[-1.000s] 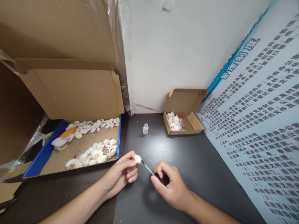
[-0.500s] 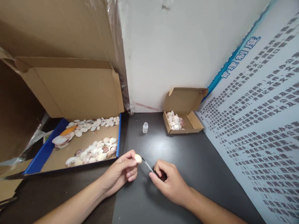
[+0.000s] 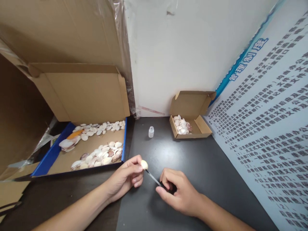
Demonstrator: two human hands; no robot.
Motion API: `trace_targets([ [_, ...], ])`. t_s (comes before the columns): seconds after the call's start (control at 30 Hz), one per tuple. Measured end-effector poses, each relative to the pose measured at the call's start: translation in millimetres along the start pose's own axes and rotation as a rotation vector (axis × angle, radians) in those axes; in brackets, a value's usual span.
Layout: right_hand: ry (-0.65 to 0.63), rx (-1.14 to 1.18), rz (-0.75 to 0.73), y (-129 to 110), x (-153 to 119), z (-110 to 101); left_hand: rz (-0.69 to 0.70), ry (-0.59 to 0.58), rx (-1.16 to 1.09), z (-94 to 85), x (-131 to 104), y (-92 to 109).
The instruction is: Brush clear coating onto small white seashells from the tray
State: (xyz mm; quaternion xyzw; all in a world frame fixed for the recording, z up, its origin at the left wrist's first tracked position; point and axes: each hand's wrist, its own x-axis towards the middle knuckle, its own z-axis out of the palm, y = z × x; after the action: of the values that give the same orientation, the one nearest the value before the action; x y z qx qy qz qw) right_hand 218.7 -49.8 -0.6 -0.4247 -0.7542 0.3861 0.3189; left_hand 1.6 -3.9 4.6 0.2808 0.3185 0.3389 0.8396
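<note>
Between thumb and forefinger, my left hand (image 3: 128, 176) pinches a small pale yellow seashell (image 3: 144, 165). My right hand (image 3: 179, 191) is closed around the black cap of a thin brush (image 3: 154, 178), whose pale stem points up and left. The brush's dark tip is at the lower edge of the shell; whether it touches I cannot tell. Beyond both hands an uncapped small glass bottle (image 3: 151, 132) with a white label stands upright on the black table (image 3: 192, 157).
To the left lies a blue-edged cardboard box (image 3: 79, 150) with its lid up, holding several rows of shells (image 3: 101, 155) and an orange one. A smaller open carton (image 3: 192, 136) with white shells stands at the back right. A printed poster (image 3: 269, 106) borders the right side.
The brush tip has gone from the right side of the shell to its lower edge, and the right hand sits slightly lower. The whole view has shifted a little.
</note>
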Motion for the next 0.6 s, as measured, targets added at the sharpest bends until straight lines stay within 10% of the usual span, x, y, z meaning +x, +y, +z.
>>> trace_targets([
  [0.6,0.030,-0.055,0.026,1.6,0.5,0.6,0.003,-0.056,0.027,-3.5,0.6,-1.4],
])
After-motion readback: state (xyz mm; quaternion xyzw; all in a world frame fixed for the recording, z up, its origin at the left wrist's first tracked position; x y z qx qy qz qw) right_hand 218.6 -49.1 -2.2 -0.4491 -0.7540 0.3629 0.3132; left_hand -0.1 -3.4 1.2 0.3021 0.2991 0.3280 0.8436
